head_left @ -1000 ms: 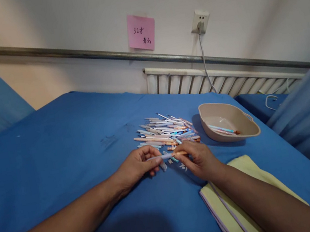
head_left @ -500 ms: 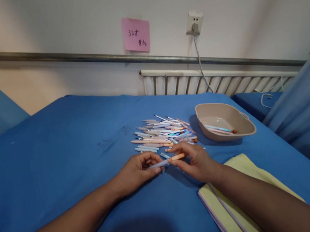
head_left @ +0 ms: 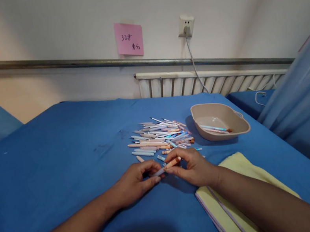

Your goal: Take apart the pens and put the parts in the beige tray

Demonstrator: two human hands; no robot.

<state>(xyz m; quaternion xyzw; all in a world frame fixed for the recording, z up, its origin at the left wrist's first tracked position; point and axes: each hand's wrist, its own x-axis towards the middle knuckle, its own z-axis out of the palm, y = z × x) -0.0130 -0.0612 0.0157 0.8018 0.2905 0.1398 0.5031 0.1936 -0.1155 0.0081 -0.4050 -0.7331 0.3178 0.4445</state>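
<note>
A lilac pen with an orange end [head_left: 172,163] is pinched in the fingers of both the left hand [head_left: 136,180] and right hand [head_left: 196,167], just in front of the pen pile [head_left: 156,135]; its pale tip's kinda hidden by the left fingers. Any print on the pens is way too small to be read. "32" can be made out on the pink note [head_left: 129,39], but the scrawl below can't. More pens are held in the tan bowl [head_left: 217,113]; the yellow towel [head_left: 227,203] is cut off at the bottom.
</note>
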